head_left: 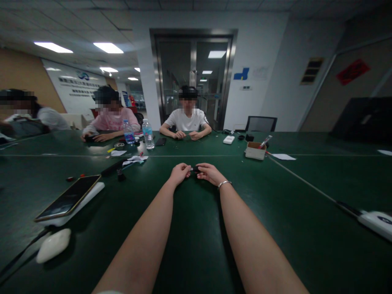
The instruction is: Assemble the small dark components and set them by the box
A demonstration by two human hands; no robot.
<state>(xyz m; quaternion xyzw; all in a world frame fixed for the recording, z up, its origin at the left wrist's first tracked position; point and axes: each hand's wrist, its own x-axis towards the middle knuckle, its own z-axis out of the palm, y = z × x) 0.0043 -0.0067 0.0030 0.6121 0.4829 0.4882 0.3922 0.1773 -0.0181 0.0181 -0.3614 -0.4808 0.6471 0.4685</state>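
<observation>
Across the green counter [196, 220], the left hand's [180, 173] and right hand's [210, 173] fingers pinched a small dark object [194, 169] between them — its lighter end at the left fingertips.

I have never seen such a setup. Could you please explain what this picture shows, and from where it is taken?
There is no robot here. The camera sits on a person's head, looking forward and down, so you see their own bare arms. Their left hand and right hand hold a small dark object, too small to name. On the green table, to the left, a phone rests on a white block, near a rounded white object. Farther away stand two water bottles and a small box. Other people sit at the table.
</observation>
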